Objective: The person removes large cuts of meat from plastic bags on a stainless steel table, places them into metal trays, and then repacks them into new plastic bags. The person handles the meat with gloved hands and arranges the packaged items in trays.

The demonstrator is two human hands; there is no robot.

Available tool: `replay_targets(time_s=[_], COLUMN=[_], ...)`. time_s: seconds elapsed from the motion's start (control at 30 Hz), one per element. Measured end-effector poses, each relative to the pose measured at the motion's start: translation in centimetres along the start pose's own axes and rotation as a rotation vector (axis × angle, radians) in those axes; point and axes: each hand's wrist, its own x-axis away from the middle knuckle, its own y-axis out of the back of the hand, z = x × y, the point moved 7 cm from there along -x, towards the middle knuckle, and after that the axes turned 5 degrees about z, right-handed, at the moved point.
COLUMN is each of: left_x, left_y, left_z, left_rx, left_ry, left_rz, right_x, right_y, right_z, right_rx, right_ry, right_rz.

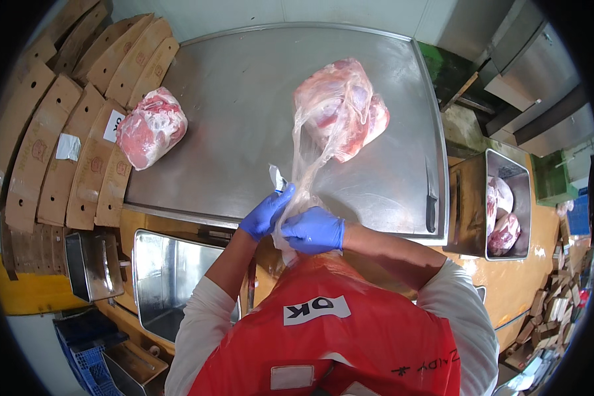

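Both of my hands wear blue gloves and are at the near edge of the steel table (244, 125). My left hand (268, 212) is closed on the gathered neck of a clear plastic bag (307, 168). From its fingers sticks a small white and silvery piece (277, 177) that I cannot make out. My right hand (315, 230) is closed round the bag's neck too, just beside the left. The bag stretches away from me and wraps a large piece of raw meat (340, 109). Another unwrapped piece of meat (152, 129) lies at the table's left.
A dark-handled knife (431, 204) lies along the table's right edge. Beyond it, a steel bin (528, 204) holds several pieces of meat. Stacked cardboard boxes (56, 152) line the left side. An open steel tub (171, 284) stands below the near left edge.
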Motion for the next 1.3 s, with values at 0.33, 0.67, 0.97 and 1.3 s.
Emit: replay_targets(time_s=[0.33, 0.67, 0.97, 1.3], left_x=[1.3, 2.5, 4.0, 12.5], left_y=[4.0, 6.0, 9.3, 12.7], left_z=[-4.7, -2.8, 0.7, 3.0], left_rx=[-0.968, -1.123, -1.123, -1.192], left_ry=[-0.256, -0.316, -0.25, -0.14], left_rz=[-0.173, -0.277, -0.332, -0.536], right_x=[1.3, 13.1, 17.7, 4.0], right_y=[10.5, -1.8, 2.0, 20.0], right_z=[-10.2, -17.6, -23.0, -28.4], right_rx=[0.027, 0.254, -0.195, 0.35], right_ry=[-0.13, -0.727, -0.874, -0.822], right_rz=[-0.516, -0.333, -1.085, -0.181])
